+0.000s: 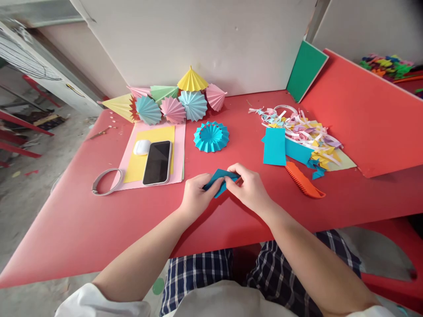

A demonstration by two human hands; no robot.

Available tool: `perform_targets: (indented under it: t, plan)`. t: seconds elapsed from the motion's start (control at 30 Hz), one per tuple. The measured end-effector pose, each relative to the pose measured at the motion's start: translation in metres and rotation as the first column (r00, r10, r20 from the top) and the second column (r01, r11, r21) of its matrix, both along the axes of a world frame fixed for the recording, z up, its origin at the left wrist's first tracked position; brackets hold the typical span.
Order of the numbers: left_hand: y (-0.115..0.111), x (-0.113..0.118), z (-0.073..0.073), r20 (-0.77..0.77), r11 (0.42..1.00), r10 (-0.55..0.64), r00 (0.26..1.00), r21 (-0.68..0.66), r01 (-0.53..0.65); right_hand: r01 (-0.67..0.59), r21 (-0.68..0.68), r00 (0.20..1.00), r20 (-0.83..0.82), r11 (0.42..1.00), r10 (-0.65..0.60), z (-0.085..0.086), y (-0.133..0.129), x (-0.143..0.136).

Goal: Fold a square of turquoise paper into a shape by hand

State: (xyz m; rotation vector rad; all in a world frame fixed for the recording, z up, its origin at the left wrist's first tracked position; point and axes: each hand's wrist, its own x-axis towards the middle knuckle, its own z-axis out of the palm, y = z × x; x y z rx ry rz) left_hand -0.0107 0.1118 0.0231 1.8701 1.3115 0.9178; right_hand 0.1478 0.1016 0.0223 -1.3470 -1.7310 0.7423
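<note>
Between both hands, a small piece of blue paper [220, 188] is held above the red table, partly folded and partly covered by fingers. My left hand [197, 193] pinches its left side. With thumb and fingers, my right hand [247, 186] grips its upper right part. Just beyond them lies a pleated blue paper rosette [211, 137] with a ring-shaped rim. Off to the right are blue paper rectangles [274, 146] and an orange toothed cutter or scraper [304, 181], its exact kind unclear.
Pleated paper umbrellas [192, 80] in several colours stand along the back. On the left, a phone [157, 162] and a white case [142, 147] rest on coloured sheets, beside a grey ring [106, 182]. Paper scraps [310, 132] pile up at right, before a red board [366, 114].
</note>
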Motion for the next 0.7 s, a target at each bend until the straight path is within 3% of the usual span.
perform_targets:
  t: [0.33, 0.53, 0.7]
  plan:
    - [-0.002, -0.002, 0.006, 0.01, 0.996, 0.077, 0.997, 0.037, -0.077, 0.089, -0.046, 0.991, -0.098, 0.995, -0.093, 0.005, 0.004, 0.006]
    - [-0.002, -0.002, 0.006, 0.012, 0.996, 0.078, 0.997, 0.04, -0.078, 0.08, -0.092, 0.988, -0.128, 0.993, -0.091, 0.002, 0.004, 0.008]
    - [-0.002, -0.003, 0.005, 0.026, 0.994, 0.108, 0.994, 0.016, -0.109, 0.016, -0.162, 0.958, -0.282, 0.987, -0.062, 0.002, 0.004, 0.012]
